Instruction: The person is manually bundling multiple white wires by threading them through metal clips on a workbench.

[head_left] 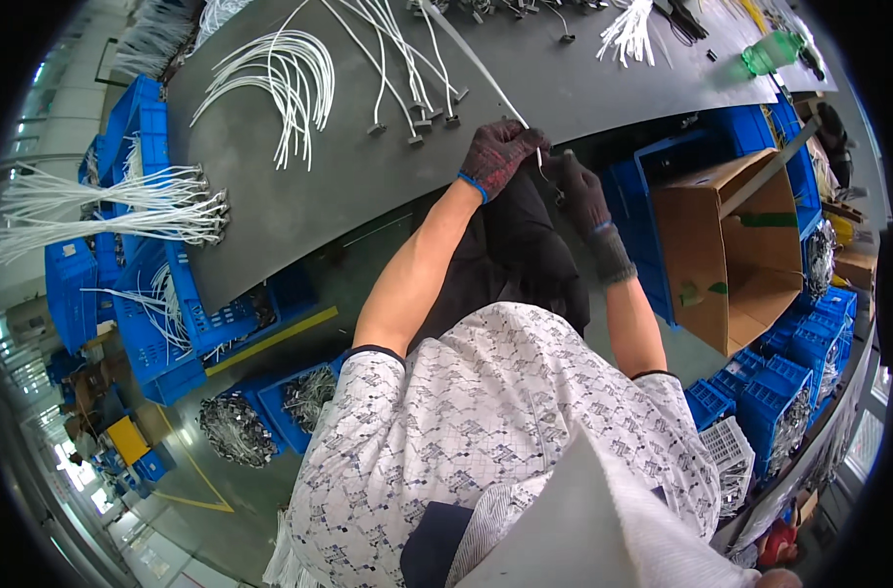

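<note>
In the head view, a dark grey, smooth surface (pixel 270 216) spreads across the upper part, carrying a curved bundle of white cables (pixel 319 83) toward the left and a green bottle (pixel 772 53) near its right end. Blue crates (pixel 162 372) stand by its left end, a cardboard box (pixel 696 265) sits open at the right, and a yellow line (pixel 270 341) marks the floor below. The white strand (pixel 493 88) is at the surface's near edge, where the gloved left hand (pixel 500 157) is closed around it. Its long axis slants from the upper left down to the right, the lower end pointing toward the person and the far end running away over the surface. It looks pale, narrow and nearly straight, with a short bright tip beyond the left hand. The gloved right hand (pixel 579 186) is just beside that tip, fingers bent; whether it grips anything, I cannot tell.
</note>
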Available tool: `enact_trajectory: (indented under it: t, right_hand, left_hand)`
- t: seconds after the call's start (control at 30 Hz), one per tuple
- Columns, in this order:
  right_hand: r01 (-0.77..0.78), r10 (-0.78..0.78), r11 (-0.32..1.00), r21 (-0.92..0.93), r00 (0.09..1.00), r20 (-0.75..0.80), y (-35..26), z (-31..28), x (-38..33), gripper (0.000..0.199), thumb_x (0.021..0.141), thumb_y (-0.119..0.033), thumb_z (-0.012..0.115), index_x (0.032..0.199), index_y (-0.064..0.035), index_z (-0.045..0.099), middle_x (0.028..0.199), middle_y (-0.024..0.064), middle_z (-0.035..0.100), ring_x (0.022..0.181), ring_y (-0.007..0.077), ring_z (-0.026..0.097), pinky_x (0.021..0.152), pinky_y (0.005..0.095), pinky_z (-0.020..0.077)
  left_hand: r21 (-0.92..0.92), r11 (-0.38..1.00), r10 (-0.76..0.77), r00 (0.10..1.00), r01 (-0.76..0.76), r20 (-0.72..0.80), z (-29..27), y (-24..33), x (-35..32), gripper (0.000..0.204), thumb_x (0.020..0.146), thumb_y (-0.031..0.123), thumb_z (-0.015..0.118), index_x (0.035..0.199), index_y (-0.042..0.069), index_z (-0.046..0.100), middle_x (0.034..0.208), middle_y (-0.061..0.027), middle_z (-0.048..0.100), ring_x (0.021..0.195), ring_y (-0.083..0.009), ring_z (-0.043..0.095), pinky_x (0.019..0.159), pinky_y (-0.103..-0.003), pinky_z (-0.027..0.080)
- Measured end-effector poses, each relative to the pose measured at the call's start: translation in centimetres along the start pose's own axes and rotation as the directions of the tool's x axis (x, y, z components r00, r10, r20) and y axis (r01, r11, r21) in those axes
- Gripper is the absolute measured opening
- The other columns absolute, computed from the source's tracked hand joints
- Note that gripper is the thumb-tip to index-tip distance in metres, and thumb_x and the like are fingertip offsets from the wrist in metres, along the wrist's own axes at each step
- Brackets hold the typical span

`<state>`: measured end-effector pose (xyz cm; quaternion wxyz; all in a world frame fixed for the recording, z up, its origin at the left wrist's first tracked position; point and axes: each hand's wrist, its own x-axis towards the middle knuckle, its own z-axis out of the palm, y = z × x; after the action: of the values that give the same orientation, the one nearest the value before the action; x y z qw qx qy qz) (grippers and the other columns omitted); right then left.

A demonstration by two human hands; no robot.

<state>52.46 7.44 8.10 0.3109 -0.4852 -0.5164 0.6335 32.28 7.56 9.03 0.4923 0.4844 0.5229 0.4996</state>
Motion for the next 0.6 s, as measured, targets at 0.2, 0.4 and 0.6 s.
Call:
enact_trajectory:
  t: [0.2, 0.4, 0.6]
  right_hand:
    - [0.628, -0.613, 0.657, -0.418, 0.767, 0.188, 1.9, 2.1, 0.5, 0.047, 0.09, -0.017, 0.068, 0.129, -0.0002, 0.05, 0.102, 0.0137, 0.072, 0.085, 0.0307, 0.069, 0.071, 0.0394, 0.0536]
    - [0.517, -0.469, 0.609, -0.602, 0.846, 0.253, -0.5, 4.0, 2.5, 0.055, 0.085, -0.015, 0.07, 0.132, -0.0008, 0.044, 0.106, 0.0201, 0.07, 0.093, 0.0369, 0.069, 0.071, 0.0429, 0.0537]
    - [0.543, -0.45, 0.64, -0.543, 0.838, 0.308, -0.3, 5.3, 5.8, 0.046, 0.09, -0.022, 0.066, 0.127, 0.0004, 0.05, 0.102, 0.0188, 0.07, 0.089, 0.0335, 0.068, 0.068, 0.0418, 0.053]
  left_hand:
    - [0.269, 0.961, -0.066, 0.998, 0.059, 0.016, -1.6, 2.1, -3.2, 0.028, 0.091, 0.029, 0.072, 0.095, 0.001, 0.075, 0.081, -0.0082, 0.071, 0.075, -0.0087, 0.058, 0.073, -0.031, 0.049]
    - [0.142, 0.989, 0.049, 0.997, -0.041, -0.055, -1.4, -0.1, -4.5, 0.03, 0.092, 0.028, 0.072, 0.09, -0.002, 0.07, 0.077, -0.0155, 0.067, 0.07, -0.0164, 0.06, 0.071, -0.036, 0.049]
    - [0.283, 0.949, 0.186, 0.971, -0.138, -0.151, -2.8, -1.0, -1.9, 0.024, 0.088, 0.022, 0.073, 0.082, -0.001, 0.066, 0.078, -0.0199, 0.063, 0.075, -0.0364, 0.063, 0.069, -0.041, 0.05]
